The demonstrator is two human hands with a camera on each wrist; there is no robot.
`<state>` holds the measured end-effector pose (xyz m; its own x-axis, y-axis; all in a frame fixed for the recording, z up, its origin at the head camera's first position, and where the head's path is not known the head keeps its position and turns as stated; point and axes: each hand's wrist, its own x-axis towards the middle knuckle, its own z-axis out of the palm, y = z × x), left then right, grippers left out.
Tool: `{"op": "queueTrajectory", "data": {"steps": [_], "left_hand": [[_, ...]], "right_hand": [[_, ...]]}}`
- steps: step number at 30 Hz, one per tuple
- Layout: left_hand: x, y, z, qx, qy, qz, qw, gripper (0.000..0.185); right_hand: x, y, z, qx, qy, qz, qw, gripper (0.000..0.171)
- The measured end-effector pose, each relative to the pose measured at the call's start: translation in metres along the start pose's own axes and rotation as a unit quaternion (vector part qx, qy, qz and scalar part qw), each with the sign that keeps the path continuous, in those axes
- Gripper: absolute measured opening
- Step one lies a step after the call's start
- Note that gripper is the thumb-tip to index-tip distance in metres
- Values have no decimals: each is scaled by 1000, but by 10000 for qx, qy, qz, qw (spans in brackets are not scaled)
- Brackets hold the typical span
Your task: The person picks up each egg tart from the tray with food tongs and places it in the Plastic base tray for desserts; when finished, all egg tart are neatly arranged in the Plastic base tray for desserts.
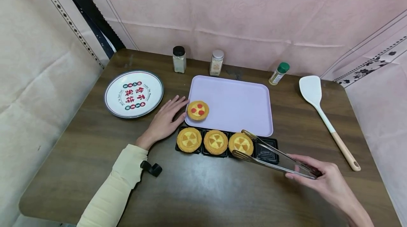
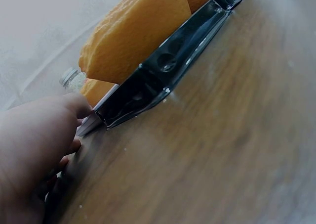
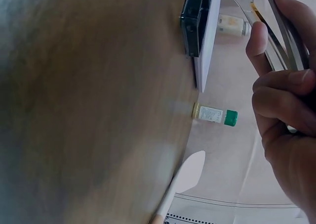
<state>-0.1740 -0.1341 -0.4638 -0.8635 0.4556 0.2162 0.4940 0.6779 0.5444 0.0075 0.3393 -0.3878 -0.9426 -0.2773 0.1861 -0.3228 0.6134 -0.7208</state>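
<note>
My right hand (image 1: 321, 177) grips metal tongs (image 1: 273, 156), their tips spread around the rightmost of three egg tarts (image 1: 240, 143) in a black compartment tray (image 1: 267, 151). Whether the tips touch that tart I cannot tell. The tray's rightmost compartment holds no tart. My left hand (image 1: 163, 121) lies with straight fingers at the left edge of a pale lilac tray (image 1: 235, 103); its thumb is close to the tray's lower left corner. One tart with red dots (image 1: 198, 110) sits on the lilac tray near those fingers. In the left wrist view, the left hand (image 2: 44, 140) is beside the black tray (image 2: 163, 66).
A round plate (image 1: 133, 93) with red lettering lies at the left. Along the back stand a black-capped jar (image 1: 179, 60), a white-capped jar (image 1: 217, 63) and a green-capped bottle (image 1: 279, 73). A white spatula (image 1: 327, 119) with a wooden handle lies at the right.
</note>
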Motion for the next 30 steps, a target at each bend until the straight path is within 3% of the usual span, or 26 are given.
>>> {"op": "queueTrajectory", "data": {"steps": [7,12,16,23,30], "left_hand": [[0,1,-1,-11,-41,-50,10000,52],[0,1,-2,-15,-63,-46,10000,53],[0,2,-2,-24,-77,-36,10000,53],[2,3,-2,-50,-110,-31,9999,52],[0,2,-2,-51,-70,-40,10000,52]], "right_hand": [[5,4,0,-304,89,-430,9986,56],[6,4,0,-377,46,-414,9984,57],[5,4,-1,-330,19,-222,9992,57],[6,-2,-13,-282,200,810,9961,59],[41,-20,-8,-497,409,830,9945,59]]}}
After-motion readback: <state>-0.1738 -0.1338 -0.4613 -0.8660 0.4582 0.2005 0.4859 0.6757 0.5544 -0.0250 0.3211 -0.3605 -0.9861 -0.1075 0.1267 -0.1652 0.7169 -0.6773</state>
